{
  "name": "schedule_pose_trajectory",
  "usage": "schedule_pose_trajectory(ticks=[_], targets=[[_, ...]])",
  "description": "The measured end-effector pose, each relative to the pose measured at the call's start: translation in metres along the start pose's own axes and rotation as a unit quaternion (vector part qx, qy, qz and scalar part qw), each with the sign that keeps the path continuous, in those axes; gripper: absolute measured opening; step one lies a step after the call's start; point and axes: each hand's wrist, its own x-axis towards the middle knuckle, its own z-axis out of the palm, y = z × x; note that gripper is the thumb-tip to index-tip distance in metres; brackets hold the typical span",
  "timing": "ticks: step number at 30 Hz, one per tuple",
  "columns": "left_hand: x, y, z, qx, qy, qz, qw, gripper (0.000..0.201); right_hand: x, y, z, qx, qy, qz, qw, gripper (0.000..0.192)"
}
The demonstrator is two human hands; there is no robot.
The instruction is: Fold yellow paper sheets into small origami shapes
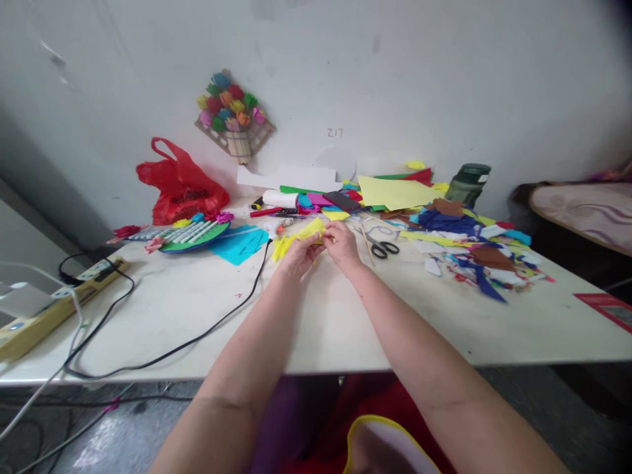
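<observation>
Fingers (307, 245) of both hands are closing on one yellow paper piece (301, 238) held just above the white table (345, 316), near its middle and toward the far edge.

Item 1. Left hand (296, 255): fingers are curling shut around the lower left part of the yellow paper piece, which is spilling out past the hand toward 9 o'clock.

Item 2. Yellow paper piece: its long axis is running from 8 o'clock up to 2 o'clock, the raised end pointing toward the right hand. It is lying between the two hands, touching both; neither hand is nearer, though the left is covering more of it.

Item 3. Right hand (342, 242): fingertips are pinching the upper right end of the paper, thumb side facing 9 o'clock.

Surroundings, left to right:
- yellow power strip (59, 296) at 9 o'clock, well apart, its black cable (197, 336) trailing across the table toward the hands;
- red plastic bag (180, 184) at 10 o'clock, against the wall;
- green round craft piece (195, 234) beside a sheet of cyan paper (239, 243), near the left hand;
- paper flower bouquet (232, 115) hanging on the wall at 11 o'clock;
- black scissors (382, 247) just beside the right hand at 3 o'clock;
- pile of coloured paper scraps (469, 250) farther toward 3 o'clock;
- dark green bottle (468, 184) at 2 o'clock.
</observation>
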Motion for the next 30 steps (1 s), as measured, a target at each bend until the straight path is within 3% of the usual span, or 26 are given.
schedule_pose_trajectory(ticks=[6, 10, 12, 14, 17, 20, 22, 25, 30], targets=[[0.002, -0.004, -0.001, 0.028, 0.010, 0.034, 0.999, 0.010, 0.000, -0.003, 0.000, 0.005, -0.003, -0.016, 1.000, 0.011], [0.004, -0.003, -0.003, 0.022, 0.020, 0.065, 0.997, 0.018, 0.003, -0.006, -0.007, 0.012, 0.063, -0.019, 0.998, 0.010], [0.005, -0.002, -0.004, 0.021, 0.033, 0.078, 0.996, 0.022, 0.005, -0.005, -0.013, 0.010, 0.111, 0.030, 0.993, 0.015], [0.005, -0.001, -0.004, 0.022, 0.047, 0.089, 0.995, 0.024, 0.006, -0.004, -0.018, 0.026, 0.129, 0.123, 0.984, 0.022], [0.005, 0.000, -0.003, 0.019, 0.049, 0.108, 0.993, 0.025, 0.006, -0.004, -0.021, 0.123, 0.074, 0.285, 0.948, 0.034], [0.005, 0.001, -0.003, 0.011, 0.037, 0.130, 0.991, 0.027, 0.006, -0.010, -0.020, 0.251, -0.041, 0.378, 0.890, 0.041], [0.004, 0.001, -0.003, 0.009, 0.029, 0.142, 0.989, 0.026, 0.005, -0.015, -0.018, 0.313, -0.096, 0.396, 0.858, 0.039], [0.003, 0.001, -0.002, 0.019, 0.014, 0.154, 0.988, 0.023, 0.004, -0.021, -0.016, 0.367, -0.100, 0.398, 0.835, 0.028], [0.003, 0.000, -0.002, 0.026, -0.005, 0.146, 0.989, 0.024, 0.002, -0.019, -0.013, 0.365, -0.067, 0.395, 0.841, 0.015]])
